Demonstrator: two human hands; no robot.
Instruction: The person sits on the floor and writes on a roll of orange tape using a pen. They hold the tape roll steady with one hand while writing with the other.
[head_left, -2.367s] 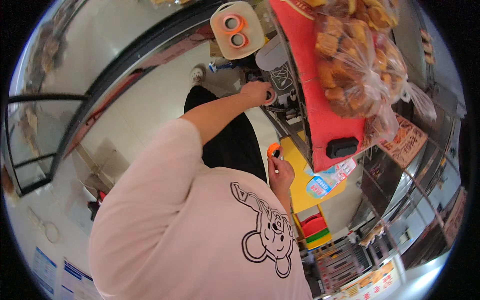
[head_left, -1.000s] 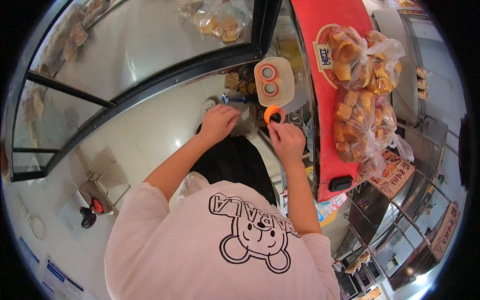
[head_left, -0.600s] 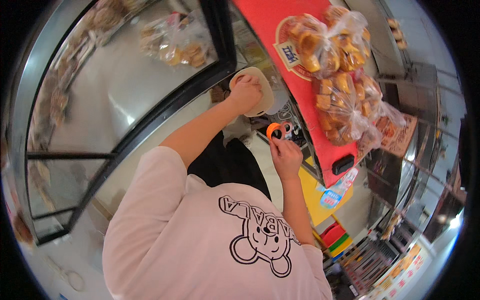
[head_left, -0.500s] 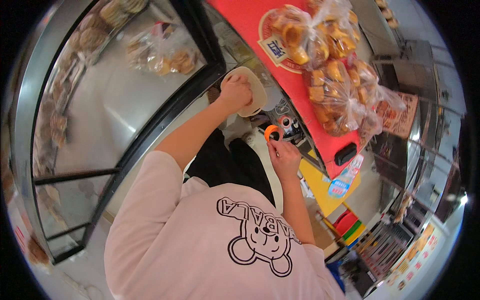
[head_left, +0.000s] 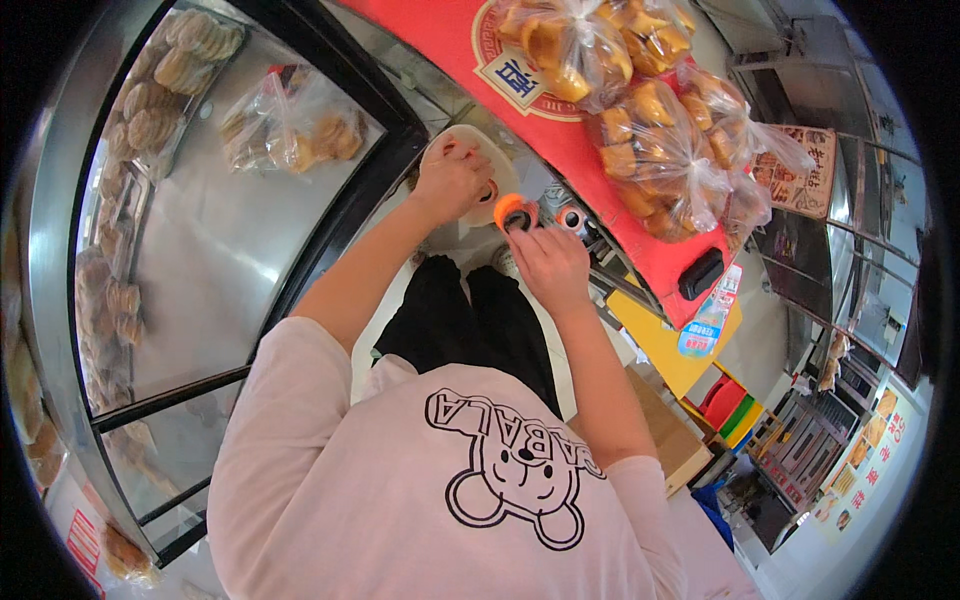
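Observation:
My left hand has its fingers curled against a cream rounded plastic tub, partly covering it. Beside the fingers is a small dark, reddish-edged shape I cannot make out. Between the fingers of my right hand is an orange roll of tape, held at its lower edge. The roll is just to the right of the tub, close to my left hand. Another small roll, pale with a dark centre, lies beyond my right hand, next to the counter's edge.
A red-topped counter on the right bears bags of bread pieces and a black oblong object. On the left stands a glass display case with bagged baked goods. A spray bottle is near the counter's corner.
My right hand has moved left with the orange tape roll, closer to the tub. My left hand and the tub have shifted slightly left as the view moved.

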